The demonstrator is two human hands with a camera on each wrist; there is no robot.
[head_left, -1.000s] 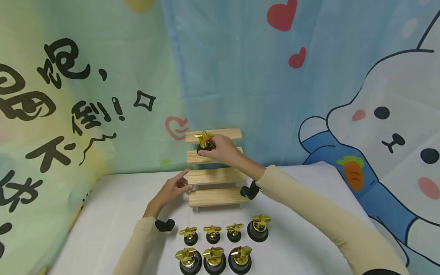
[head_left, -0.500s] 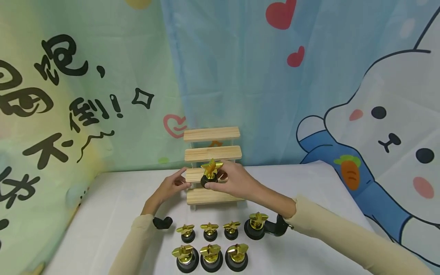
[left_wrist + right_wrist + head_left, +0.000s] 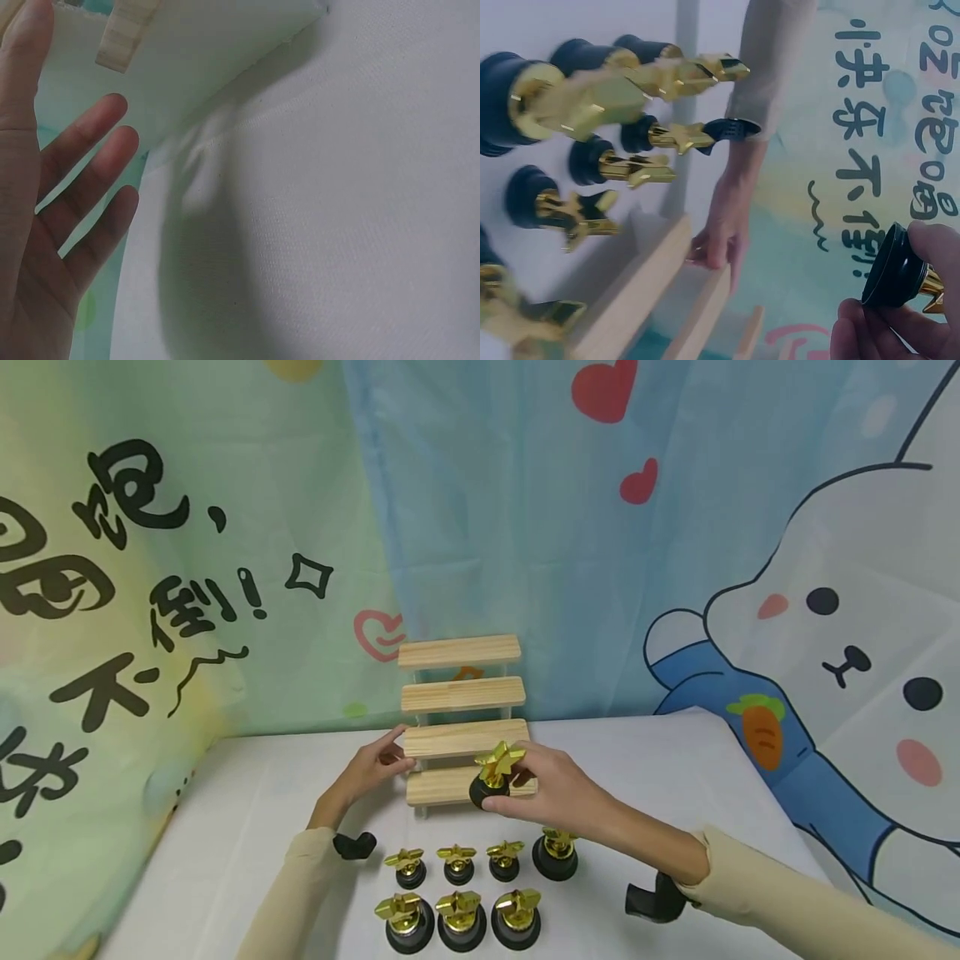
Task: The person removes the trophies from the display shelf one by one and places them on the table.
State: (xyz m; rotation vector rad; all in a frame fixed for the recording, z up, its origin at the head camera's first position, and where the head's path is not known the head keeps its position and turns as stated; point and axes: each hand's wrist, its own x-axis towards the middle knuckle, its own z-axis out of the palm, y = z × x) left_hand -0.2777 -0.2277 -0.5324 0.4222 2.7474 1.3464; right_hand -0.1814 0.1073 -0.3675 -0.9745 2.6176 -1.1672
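My right hand [image 3: 551,785] pinches a small gold star trophy [image 3: 497,768] by its black base, in front of the lower steps of a wooden tiered display stand [image 3: 467,739]. In the right wrist view the trophy's round black base [image 3: 896,266] shows between thumb and fingers, with part of the gold star hidden. My left hand [image 3: 372,768] is at the stand's left side, fingertips right at its edge. Seen from the left wrist, its fingers [image 3: 94,165] are loosely extended beside the pale side panel [image 3: 187,60].
On the white table [image 3: 247,827], several gold star trophies stand in two rows before the stand, among them a larger front one [image 3: 517,922] and a back-right one [image 3: 555,857] partly behind my right hand. A printed curtain [image 3: 465,527] hangs behind.
My right hand has brought the small trophy from the stand's top steps down, toward me and to the right, leaving the steps bare. The left hand stays at the stand's side.
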